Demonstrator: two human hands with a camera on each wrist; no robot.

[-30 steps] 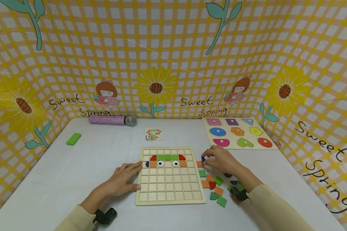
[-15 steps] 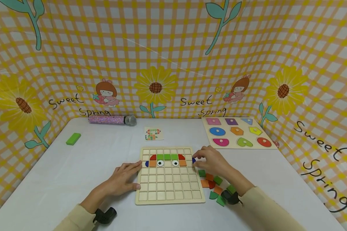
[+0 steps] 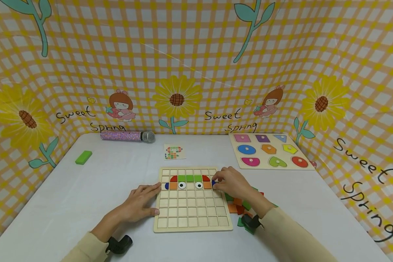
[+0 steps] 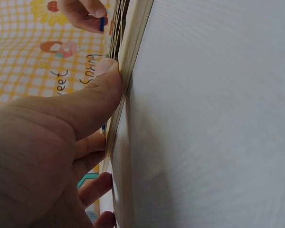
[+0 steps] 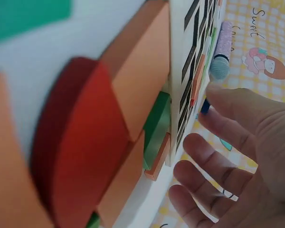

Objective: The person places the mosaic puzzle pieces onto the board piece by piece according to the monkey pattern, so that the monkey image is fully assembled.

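A wooden grid board (image 3: 193,212) lies flat on the table. Its upper cells hold a row of red and green tiles, orange squares and two eye discs (image 3: 182,185), with a dark blue half-round tile (image 3: 167,186) at the left end. Thumb and fingertips of my left hand (image 3: 134,205) rest against the board's left edge. Between thumb and forefinger, my right hand (image 3: 234,183) pinches another dark blue tile (image 5: 205,106) over the board's right column, beside an orange square. My right fingers partly cover that tile in the head view.
Loose orange, green and red tiles (image 3: 238,202) lie right of the board, partly under my right forearm. A small picture card (image 3: 175,152) is behind it. Farther back are a glittery microphone (image 3: 127,136), a green block (image 3: 83,157) and a shape-puzzle board (image 3: 272,151).
My right hand has moved left with the blue tile, from beside the board to over its right column. The left hand has stayed at the board's edge.
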